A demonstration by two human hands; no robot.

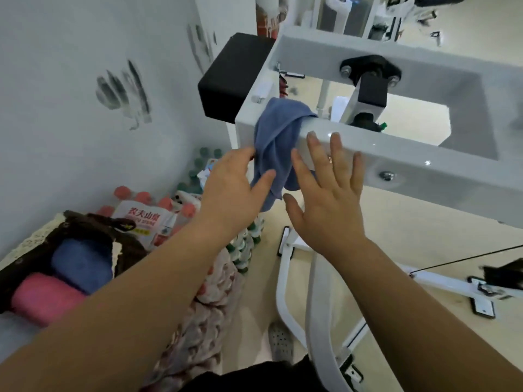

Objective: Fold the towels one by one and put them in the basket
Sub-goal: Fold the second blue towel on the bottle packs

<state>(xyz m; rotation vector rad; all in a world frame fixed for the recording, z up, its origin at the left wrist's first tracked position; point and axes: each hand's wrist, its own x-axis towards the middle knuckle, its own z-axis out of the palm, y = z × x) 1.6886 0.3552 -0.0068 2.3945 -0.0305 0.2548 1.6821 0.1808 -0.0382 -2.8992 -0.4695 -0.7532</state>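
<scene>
A blue towel hangs bunched over the near bar of a white metal frame. My left hand is at the towel's left edge with fingers spread, touching the cloth but not closed on it. My right hand is held open just right of the towel, fingers splayed in front of the bar. At the lower left a dark brown basket holds a folded blue towel and a folded pink towel.
Packs of bottled water stand against the wall behind the basket. A patterned blanket lies under my left forearm. A black box is fixed to the frame's far left. White frame legs run down to the floor.
</scene>
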